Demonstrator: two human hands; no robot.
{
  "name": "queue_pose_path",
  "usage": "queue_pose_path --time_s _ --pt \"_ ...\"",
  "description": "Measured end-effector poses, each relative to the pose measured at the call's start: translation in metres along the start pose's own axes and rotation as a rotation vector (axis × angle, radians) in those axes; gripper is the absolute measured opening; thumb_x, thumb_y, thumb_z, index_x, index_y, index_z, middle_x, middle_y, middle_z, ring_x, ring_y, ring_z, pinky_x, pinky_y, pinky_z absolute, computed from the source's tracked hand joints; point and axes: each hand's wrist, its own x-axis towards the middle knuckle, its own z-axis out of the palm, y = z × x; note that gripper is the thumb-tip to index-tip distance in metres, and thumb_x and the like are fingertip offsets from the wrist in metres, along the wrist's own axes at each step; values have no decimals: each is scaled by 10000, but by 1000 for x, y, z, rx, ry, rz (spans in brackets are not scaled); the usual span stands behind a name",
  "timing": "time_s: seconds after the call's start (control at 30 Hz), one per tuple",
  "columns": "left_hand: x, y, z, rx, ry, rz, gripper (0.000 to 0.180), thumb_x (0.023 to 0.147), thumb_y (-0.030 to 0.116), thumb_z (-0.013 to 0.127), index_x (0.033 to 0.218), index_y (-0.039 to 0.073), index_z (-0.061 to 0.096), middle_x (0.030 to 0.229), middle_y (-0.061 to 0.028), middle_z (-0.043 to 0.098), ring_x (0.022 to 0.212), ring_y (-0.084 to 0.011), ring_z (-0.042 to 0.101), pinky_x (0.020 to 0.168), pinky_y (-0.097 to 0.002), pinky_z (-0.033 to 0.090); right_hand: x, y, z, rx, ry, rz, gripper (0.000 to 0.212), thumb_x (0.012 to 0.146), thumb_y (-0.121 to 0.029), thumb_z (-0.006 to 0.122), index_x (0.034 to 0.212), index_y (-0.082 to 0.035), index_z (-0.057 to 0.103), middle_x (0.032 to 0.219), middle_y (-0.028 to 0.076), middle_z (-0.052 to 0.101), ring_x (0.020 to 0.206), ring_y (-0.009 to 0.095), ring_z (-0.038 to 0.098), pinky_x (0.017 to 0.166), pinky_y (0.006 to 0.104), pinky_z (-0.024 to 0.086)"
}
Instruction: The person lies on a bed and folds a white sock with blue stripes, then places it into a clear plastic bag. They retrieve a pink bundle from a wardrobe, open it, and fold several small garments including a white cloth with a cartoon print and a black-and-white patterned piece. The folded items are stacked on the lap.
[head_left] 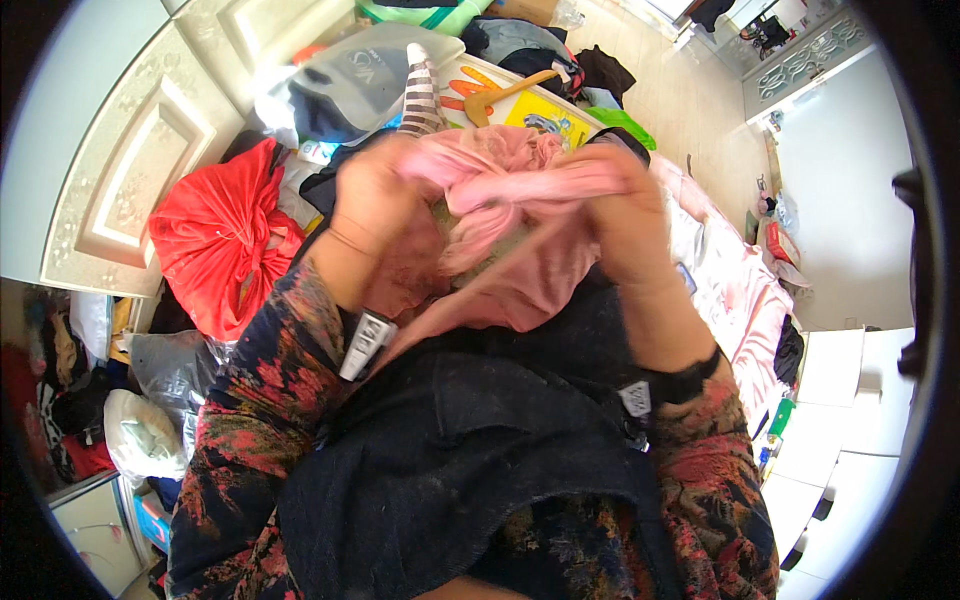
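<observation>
A pink cloth bundle (530, 290) lies in front of me, its ends twisted and crossed over one another in a loose knot (490, 205). My left hand (375, 210) is closed on the left end of the pink cloth. On the other side, my right hand (625, 195) grips the right end, pulled out sideways. Both hands are blurred by motion, and the finger details are hard to see. A thin pink strip of cloth runs from the knot down toward my left wrist. Dark fabric (480, 400) covers my lap below the bundle.
Left of my arm sits a knotted red cloth bundle (215, 240). Beyond the pink bundle are a striped sock (420, 95), a wooden hanger (495, 97) and a clear plastic bag (365, 75). Pale pink bedding (745, 300) spreads on the right. White drawers (850, 390) stand further right.
</observation>
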Motion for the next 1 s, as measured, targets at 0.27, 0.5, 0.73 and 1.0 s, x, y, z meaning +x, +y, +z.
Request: queue_pose_path --time_s 0.27,0.5,0.73,1.0 --pt "-9 -161 -81 -928 858 -1093 108 942 142 613 1006 63 650 825 -91 657 760 -260 643 682 -392 534 -135 -38 -210 412 291 194 311 921 -197 679 1175 -47 582 1070 47 634 990 209 625 910 369 509" --pt "-6 -184 -81 -221 648 -1210 592 761 351 828 1184 -7 620 1012 -129 674 811 -229 639 705 -386 521 -274 18 -233 -1230 336 1036 477 784 -249 773 1139 34 627 988 163 693 890 290 671 824 374 546" --pt "4 -93 -57 -195 395 -471 294 831 208 739 1081 58 702 979 -111 728 892 -185 682 815 -311 534 -98 -23 -123 -202 216 670 645 851 -182 675 1430 -33 433 897 86 689 660 131 651 531 238 520" --pt "-8 -21 -19 217 -441 -136 192 774 220 693 898 77 725 867 -131 712 801 -323 680 755 -410 541 -2 36 -5 -69 69 1013 678 923 -266 669 1498 -102 349 1011 96 704 597 138 637 475 271 487"
